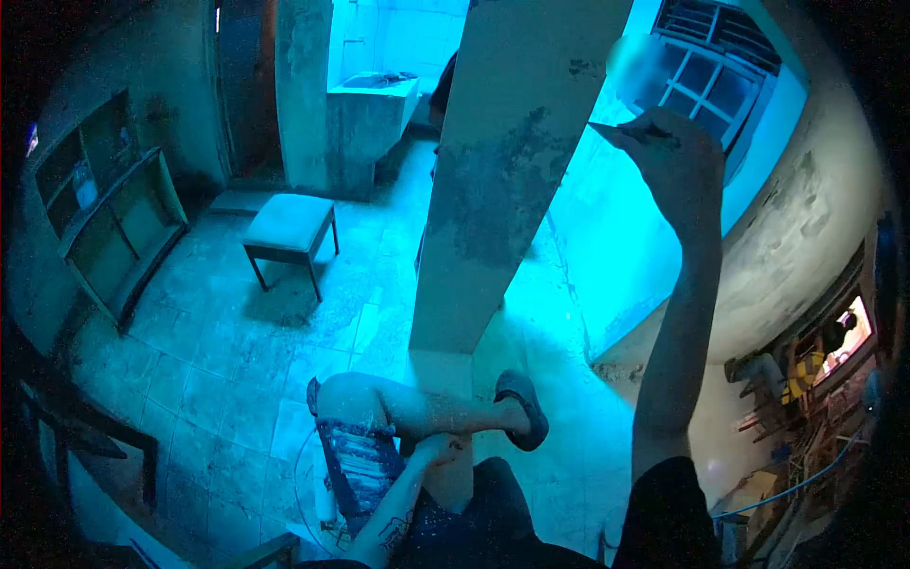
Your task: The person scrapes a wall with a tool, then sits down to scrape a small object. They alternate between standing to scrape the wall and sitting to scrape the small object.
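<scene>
**Right hand up at the pillar w/ a flat blade, left hand low by the knee**

We see the right hand [681, 166] raised high on the right. Its grip is closed around a flat pointed blade [633, 135], tip aimed left and just beside the edge of the pillar [512, 180]; whether it touches, we can't tell. The left hand [438, 446] sits near us at the pillar's lower ledge, next to the bent knee. Its grip is too dark to tell if spread or curled. A foot in a sandal [524, 410] is propped at that ledge. We judge the step as working the blade on the pillar's right face. The next move calls for a flat blade angle, steady footing and the low hand braced. Stool [289, 223] on the floor far left, shelf unit [118, 223] at the left wall, window [716, 66] far right.
</scene>
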Tool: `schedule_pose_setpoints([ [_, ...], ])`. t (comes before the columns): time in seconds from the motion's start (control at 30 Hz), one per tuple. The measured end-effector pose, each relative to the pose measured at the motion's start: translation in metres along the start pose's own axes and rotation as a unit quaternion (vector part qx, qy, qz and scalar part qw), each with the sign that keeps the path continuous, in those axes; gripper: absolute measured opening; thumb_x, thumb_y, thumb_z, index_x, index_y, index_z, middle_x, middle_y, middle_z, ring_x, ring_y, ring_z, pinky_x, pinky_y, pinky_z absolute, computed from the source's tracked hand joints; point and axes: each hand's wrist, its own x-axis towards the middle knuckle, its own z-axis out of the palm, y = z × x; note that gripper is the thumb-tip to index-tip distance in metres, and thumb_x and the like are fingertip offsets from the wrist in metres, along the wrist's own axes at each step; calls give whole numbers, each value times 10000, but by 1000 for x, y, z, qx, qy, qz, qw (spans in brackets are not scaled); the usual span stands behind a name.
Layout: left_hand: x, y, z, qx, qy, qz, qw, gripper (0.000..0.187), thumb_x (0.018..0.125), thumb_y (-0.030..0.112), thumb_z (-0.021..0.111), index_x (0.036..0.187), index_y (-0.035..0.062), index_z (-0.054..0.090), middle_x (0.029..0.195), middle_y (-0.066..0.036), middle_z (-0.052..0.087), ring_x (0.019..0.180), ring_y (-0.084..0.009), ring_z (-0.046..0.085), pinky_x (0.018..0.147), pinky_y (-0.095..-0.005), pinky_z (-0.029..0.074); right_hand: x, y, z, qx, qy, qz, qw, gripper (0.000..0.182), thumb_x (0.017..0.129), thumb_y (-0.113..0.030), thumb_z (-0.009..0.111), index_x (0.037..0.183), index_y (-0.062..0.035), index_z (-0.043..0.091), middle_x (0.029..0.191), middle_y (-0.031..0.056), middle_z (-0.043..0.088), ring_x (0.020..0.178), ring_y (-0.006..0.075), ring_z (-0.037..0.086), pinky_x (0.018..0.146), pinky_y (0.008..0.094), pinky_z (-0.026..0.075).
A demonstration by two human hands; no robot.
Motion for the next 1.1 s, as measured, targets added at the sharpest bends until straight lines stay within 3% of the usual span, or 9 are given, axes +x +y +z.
schedule_pose_setpoints([
  [0.13,-15,23,-4,-282,37,-153,946,281,727,147,566,997,70,555,853,-121,554,672,-199,546,568,-295,458,1,12,57,-192,-58,55,978,137,657,-206,650,730,-93,623,723,55,609,651,225,584,591,304,440],
  [0.33,7,-23,12,-62,-37,29,997,315,747,199,554,1033,71,519,951,-115,531,878,-251,522,701,-396,462,17,-14,-5,-6,-71,79,994,136,675,-224,644,665,-91,618,637,51,595,578,172,573,547,304,433],
  [0.43,25,-19,10,-21,-153,-130,979,312,745,196,565,1027,71,518,928,-98,536,841,-222,526,675,-348,462,6,5,48,-159,-103,7,982,150,712,-225,611,699,-75,616,631,60,592,557,127,573,534,255,442],
  [0.53,-14,28,-18,-142,-43,-107,983,317,657,73,506,966,57,574,702,-140,578,549,-211,546,503,-307,438,9,9,31,-91,-112,-16,989,162,707,-227,623,706,-65,611,631,58,588,548,122,570,513,243,438],
  [0.67,4,-10,10,-157,0,-35,987,297,652,89,513,941,75,584,774,-136,590,595,-218,566,533,-327,446,7,-4,11,-39,0,-7,999,162,679,-202,651,666,-53,591,602,58,576,538,144,567,494,262,436],
  [0.73,-8,7,2,-91,29,-35,995,272,670,107,522,934,96,586,826,-120,591,672,-235,578,575,-354,452,-2,7,53,-167,-79,9,983,161,666,-190,659,649,-47,587,600,67,572,535,154,565,496,271,433],
  [0.97,2,-9,3,-53,-29,-14,998,270,677,113,554,945,93,577,895,-108,584,763,-249,569,632,-367,460,6,-2,8,-7,-10,41,999,187,663,-222,673,665,-51,598,621,70,584,534,146,565,497,263,432],
  [1.03,5,-23,19,-272,7,-53,961,243,707,118,546,945,72,572,892,-116,581,754,-252,569,618,-351,463,-9,44,88,-180,-57,-33,981,155,659,-212,601,655,-58,596,685,101,594,629,271,581,573,362,455],
  [1.1,45,-81,54,-185,-9,10,983,237,720,138,543,942,59,570,895,-125,577,752,-252,567,606,-342,464,-5,11,53,-134,-111,15,985,192,653,-218,659,740,-53,615,740,80,598,649,195,576,603,314,458],
])
